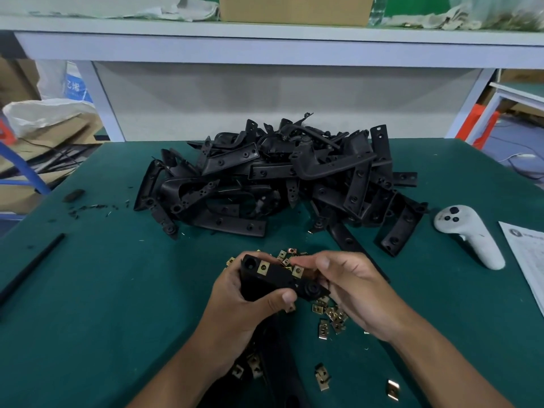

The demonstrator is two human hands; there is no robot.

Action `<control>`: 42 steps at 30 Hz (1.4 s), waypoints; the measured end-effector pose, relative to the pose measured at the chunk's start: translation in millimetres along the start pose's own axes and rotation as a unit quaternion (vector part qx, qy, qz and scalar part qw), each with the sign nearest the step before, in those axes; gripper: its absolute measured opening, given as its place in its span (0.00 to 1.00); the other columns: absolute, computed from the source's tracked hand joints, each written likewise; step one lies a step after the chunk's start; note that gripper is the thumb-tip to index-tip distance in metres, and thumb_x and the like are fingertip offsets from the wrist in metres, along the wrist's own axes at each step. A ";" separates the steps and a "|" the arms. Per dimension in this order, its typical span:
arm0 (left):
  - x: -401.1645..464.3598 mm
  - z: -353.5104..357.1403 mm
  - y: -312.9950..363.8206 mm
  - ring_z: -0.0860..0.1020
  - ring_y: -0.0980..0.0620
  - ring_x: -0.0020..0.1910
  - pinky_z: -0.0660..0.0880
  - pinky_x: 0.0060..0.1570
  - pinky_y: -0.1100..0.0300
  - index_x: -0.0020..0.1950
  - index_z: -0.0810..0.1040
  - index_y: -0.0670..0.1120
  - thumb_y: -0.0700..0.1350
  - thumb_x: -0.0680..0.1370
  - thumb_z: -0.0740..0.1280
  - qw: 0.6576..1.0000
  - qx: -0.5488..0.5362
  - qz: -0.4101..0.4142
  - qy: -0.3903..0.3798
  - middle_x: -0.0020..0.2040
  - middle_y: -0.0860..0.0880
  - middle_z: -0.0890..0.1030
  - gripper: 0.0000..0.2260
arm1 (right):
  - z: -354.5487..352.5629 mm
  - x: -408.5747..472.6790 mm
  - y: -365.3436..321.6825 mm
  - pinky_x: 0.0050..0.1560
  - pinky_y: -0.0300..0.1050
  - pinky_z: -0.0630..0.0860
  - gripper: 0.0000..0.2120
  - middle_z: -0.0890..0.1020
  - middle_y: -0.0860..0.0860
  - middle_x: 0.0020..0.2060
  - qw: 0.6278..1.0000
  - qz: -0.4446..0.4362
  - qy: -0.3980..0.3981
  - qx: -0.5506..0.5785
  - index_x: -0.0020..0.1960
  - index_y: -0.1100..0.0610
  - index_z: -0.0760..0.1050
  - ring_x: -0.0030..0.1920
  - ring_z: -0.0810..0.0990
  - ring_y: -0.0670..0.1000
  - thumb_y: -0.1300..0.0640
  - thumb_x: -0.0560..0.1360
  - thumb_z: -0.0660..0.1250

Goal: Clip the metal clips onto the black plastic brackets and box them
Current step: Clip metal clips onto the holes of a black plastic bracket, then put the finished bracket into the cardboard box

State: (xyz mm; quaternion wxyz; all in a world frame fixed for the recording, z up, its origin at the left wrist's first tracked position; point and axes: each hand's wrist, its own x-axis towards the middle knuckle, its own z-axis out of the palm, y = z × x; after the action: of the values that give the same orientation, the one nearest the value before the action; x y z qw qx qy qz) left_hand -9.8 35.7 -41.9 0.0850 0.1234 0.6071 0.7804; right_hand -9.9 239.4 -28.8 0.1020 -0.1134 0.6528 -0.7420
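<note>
- Far left, a thin black rod (32, 267) lies on the green desk (117, 290), with dark plastic scraps (88, 207) just beyond it; neither is touched.
- The left hand (235, 304) wraps its grip round the near end of the black bracket (279, 279), thumb curled over the lower edge, fingers hidden behind the part.
- The bracket's long axis runs from upper left down to lower right, spanning both hands; two metal clips (263, 267) already sit on its upper edge.
- The right hand (353, 290) pinches the bracket's right end, fingertips close to the second clip; whether it also holds a loose clip is hard to make out.
- Loose clips (329, 316) lie scattered directly beneath and just right of the hands, nearer the right hand, so that hand looks better placed to fetch the next one.
- Behind, the heap of unclipped brackets (279, 178) sits mid-desk.
- Far right rest a white controller (468, 234) and a paper sheet (527, 260), cut off by the edge. No box for finished parts is clearly identifiable.
</note>
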 end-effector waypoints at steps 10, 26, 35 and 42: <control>-2.7 0.6 1.5 0.84 0.53 0.44 0.79 0.42 0.63 0.52 0.82 0.52 0.47 0.64 0.81 0.999 -0.024 -0.002 0.022 0.45 0.49 0.85 0.18 | 8.2 -4.6 -5.0 0.62 0.43 0.76 0.23 0.83 0.52 0.56 0.997 -0.028 -0.017 -0.075 0.61 0.49 0.84 0.62 0.81 0.52 0.38 0.71 0.75; -10.1 10.9 6.6 0.84 0.50 0.44 0.80 0.45 0.61 0.54 0.83 0.53 0.48 0.72 0.77 0.998 -0.019 0.053 0.033 0.47 0.44 0.86 0.12 | 15.1 -14.9 -23.8 0.44 0.30 0.77 0.09 0.87 0.46 0.41 0.988 -0.099 0.077 -0.085 0.53 0.58 0.85 0.41 0.83 0.39 0.59 0.74 0.71; -40.4 93.5 18.1 0.85 0.55 0.48 0.81 0.44 0.64 0.55 0.82 0.65 0.57 0.75 0.73 0.989 0.069 0.032 -0.128 0.51 0.54 0.87 0.09 | -12.1 -153.8 -67.9 0.43 0.32 0.75 0.08 0.84 0.55 0.37 0.936 -0.110 0.294 -0.162 0.52 0.45 0.87 0.38 0.81 0.42 0.49 0.74 0.75; -97.6 259.3 -57.4 0.83 0.54 0.38 0.83 0.37 0.57 0.49 0.82 0.62 0.46 0.79 0.68 0.956 0.096 -0.019 -0.277 0.43 0.55 0.84 0.09 | -58.0 -326.5 -42.7 0.36 0.33 0.72 0.06 0.82 0.46 0.34 0.791 -0.049 0.580 -0.189 0.50 0.58 0.84 0.33 0.76 0.44 0.64 0.79 0.68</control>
State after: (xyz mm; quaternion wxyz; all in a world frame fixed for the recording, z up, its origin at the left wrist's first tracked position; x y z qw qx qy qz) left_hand 159.1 262.7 -46.0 0.2529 0.3309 0.6338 0.6518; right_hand 283.8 397.4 -5.0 -0.3558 0.2890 0.7103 -0.5342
